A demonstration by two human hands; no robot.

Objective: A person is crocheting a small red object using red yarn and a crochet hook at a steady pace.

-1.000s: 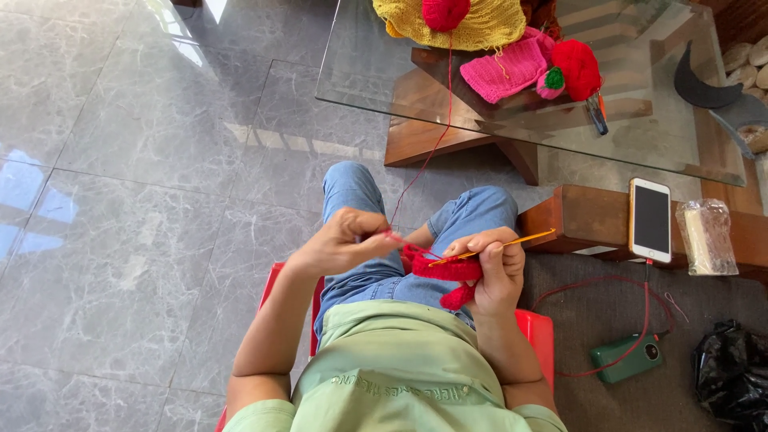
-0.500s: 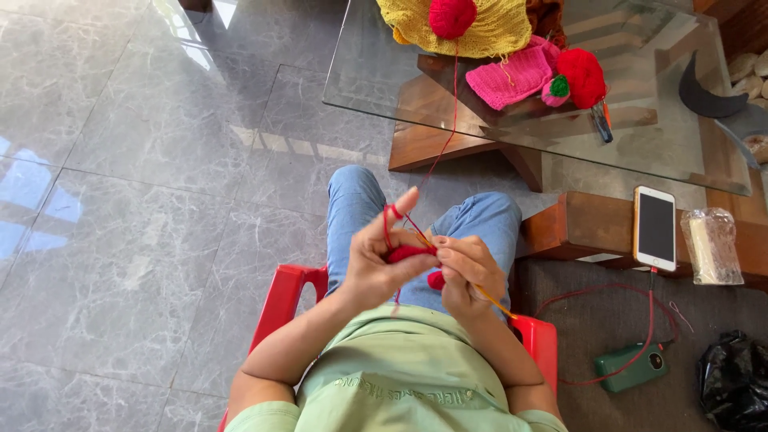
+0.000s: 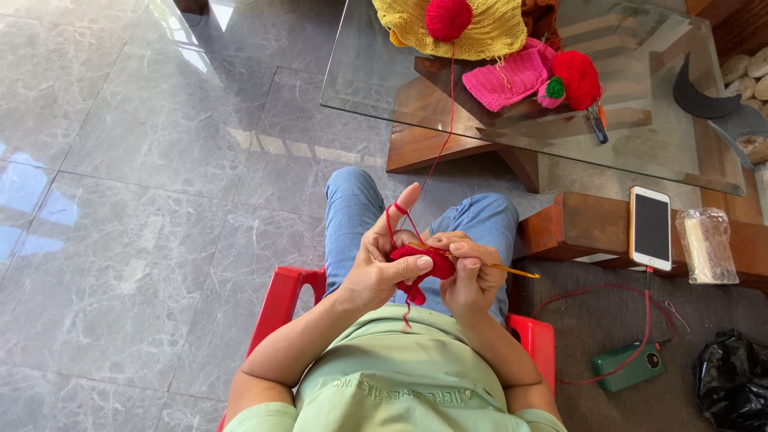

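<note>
I sit on a red plastic chair [image 3: 282,298] with both hands over my lap. My left hand [image 3: 382,260] pinches a small red crochet piece [image 3: 430,262], its index finger raised with red yarn [image 3: 438,152] looped over it. That yarn runs up to a red yarn ball [image 3: 448,18] on the glass table [image 3: 368,88]. My right hand [image 3: 468,272] grips a thin orange-yellow crochet hook [image 3: 512,270], whose tip lies at the red piece and whose handle points right.
On the glass table lie yellow knitting [image 3: 488,36], a pink knitted piece [image 3: 512,78] and a red ball with a green bit [image 3: 576,78]. A phone [image 3: 650,228] and a clear bag [image 3: 708,246] rest on a wooden ledge. A green power bank [image 3: 628,366] and a black bag [image 3: 732,380] sit on the floor.
My hands have come together from spread apart. The hook, earlier angled out to the right, now works at the red piece, and my left index finger is raised with the yarn.
</note>
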